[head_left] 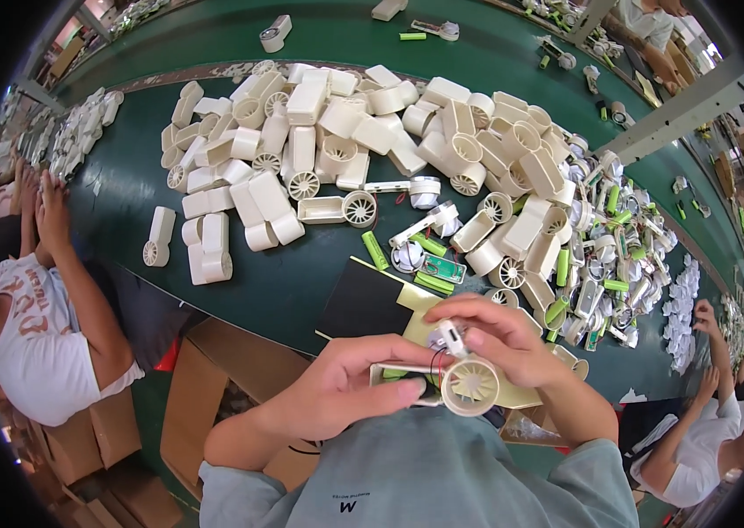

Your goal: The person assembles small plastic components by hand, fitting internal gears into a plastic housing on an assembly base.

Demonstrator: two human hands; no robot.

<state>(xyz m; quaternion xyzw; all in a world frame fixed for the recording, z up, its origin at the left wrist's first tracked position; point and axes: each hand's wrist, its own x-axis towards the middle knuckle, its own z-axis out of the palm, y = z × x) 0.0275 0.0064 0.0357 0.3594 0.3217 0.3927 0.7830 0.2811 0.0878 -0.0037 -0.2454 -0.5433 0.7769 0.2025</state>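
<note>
Closest to me, the left hand is wrapped round a cream shell, its thumb pressing down into the open tray. The right hand pinches a small white part just over the shell's round end. So the shell sits between both hands, low in my view. A green battery lies in it, and thin wires hang by the white part.

I think the shell is light and stiff – hard plastic, smooth, maybe a bit slippery. I'd hold it by its long side walls and keep off the thin spokes in the round end. The wires look easy to snap, so I'd go gently there.

Past the hands lies a flat black sheet with yellow edges. Then come loose batteries like short fat sticks – and a flat green circuit board. To the right is a jumbled heap of parts, white and green. Further off is a big pile of shells, each part box, part cup.
</note>
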